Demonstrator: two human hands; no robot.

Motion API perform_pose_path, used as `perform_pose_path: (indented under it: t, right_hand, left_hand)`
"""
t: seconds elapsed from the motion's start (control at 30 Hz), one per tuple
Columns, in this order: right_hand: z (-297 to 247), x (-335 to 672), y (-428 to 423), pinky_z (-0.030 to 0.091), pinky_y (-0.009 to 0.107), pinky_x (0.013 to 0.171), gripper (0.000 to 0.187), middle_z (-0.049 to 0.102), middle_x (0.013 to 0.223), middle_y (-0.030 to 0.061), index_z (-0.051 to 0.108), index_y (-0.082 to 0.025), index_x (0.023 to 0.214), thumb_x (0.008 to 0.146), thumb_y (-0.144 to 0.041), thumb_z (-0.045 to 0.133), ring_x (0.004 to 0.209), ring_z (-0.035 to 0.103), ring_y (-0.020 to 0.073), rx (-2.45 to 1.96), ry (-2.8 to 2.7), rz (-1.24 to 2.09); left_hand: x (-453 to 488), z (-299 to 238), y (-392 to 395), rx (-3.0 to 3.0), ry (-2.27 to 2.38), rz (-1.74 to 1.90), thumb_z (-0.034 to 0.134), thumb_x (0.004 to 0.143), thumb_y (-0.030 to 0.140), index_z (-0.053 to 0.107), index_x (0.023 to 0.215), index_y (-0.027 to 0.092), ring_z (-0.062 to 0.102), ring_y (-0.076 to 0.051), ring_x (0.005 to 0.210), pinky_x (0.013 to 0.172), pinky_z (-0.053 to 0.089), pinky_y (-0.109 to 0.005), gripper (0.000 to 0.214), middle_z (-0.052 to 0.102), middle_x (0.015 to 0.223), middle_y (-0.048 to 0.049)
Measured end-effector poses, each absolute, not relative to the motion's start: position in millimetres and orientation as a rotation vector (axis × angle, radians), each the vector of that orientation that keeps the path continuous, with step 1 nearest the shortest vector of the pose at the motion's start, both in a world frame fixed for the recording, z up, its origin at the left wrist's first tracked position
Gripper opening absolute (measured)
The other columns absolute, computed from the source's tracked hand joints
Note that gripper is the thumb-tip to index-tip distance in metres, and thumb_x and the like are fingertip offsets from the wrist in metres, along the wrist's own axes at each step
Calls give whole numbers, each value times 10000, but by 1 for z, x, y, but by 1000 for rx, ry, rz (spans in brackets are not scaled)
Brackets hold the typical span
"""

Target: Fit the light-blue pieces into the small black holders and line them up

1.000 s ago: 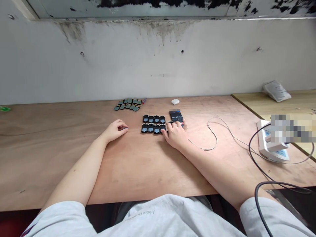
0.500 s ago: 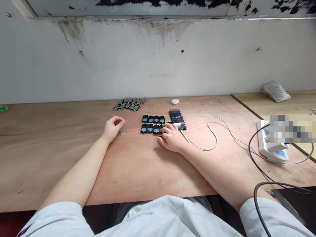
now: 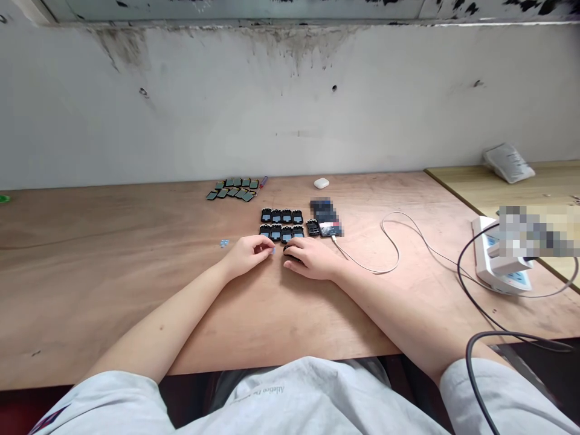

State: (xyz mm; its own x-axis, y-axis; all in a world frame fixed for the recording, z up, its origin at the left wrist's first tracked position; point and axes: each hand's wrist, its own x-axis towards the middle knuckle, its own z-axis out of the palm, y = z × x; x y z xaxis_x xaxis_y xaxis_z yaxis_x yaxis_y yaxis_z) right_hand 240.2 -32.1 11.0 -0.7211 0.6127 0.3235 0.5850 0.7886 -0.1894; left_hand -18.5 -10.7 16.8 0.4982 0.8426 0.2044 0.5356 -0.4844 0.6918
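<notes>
My left hand (image 3: pixel 247 255) rests on the wooden table (image 3: pixel 113 272) with its fingers curled, the tips pinching a small blue tab (image 3: pixel 272 249). My right hand (image 3: pixel 312 258) lies just to its right, closed over a small black module (image 3: pixel 290 250) that peeks out under the fingers. The two hands almost touch. Just beyond them lie two rows of black modules with bluish screens (image 3: pixel 281 223), and one more module (image 3: pixel 312 228) sits beside a phone (image 3: pixel 327 220). A loose bit of blue film (image 3: pixel 223 243) lies on the table left of my left hand.
A cluster of dark green-tinted panels (image 3: pixel 233 190) and a red pen (image 3: pixel 263 181) lie near the wall. A white earbud case (image 3: pixel 321 183) sits behind the phone. A white cable (image 3: pixel 389 241) runs right toward a power strip (image 3: pixel 496 260); a black cable (image 3: pixel 471 302) loops at the right edge.
My left hand left a bit of blue film on the table and moved right to meet the right hand. My right hand drew back from the phone with a black module under its fingers.
</notes>
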Motion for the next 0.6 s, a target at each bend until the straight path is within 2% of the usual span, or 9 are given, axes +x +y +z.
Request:
perform_pose_path:
  t: [0.13,0.37,0.5,0.6]
  right_hand:
    - [16,240,-34,364,306,661,399,700,992,76,710,-194,1037,1096,-464,422,777,626,186,-1220,-2540,28]
    - [13,242,-33,339,294,663,397,722,881,49,704,-183,884,1095,-409,454,756,619,164,-1111,-2619,171]
    - [11,244,-32,402,285,715,232,716,946,56,697,-183,1025,1039,-211,467,832,619,177,-930,-2582,250]
    - [10,245,-30,445,320,845,301,692,1088,86,684,-184,1124,920,-72,494,1001,596,216,-900,-2540,189]
  left_hand:
    - [-23,18,-8,2169,1173,737,640,910,408,715,925,217,594,-153,691,652,494,-287,206,706,810,-11]
    - [-24,18,-8,2198,1189,719,627,916,423,706,924,219,563,-153,676,643,481,-294,220,689,806,-10]
    - [-23,19,-9,2195,1175,736,612,931,426,744,1061,228,607,-165,729,684,508,-310,272,737,944,-35]
    - [-22,19,-9,2203,1145,736,594,943,422,769,1059,236,636,-173,766,708,519,-315,281,750,994,-46]
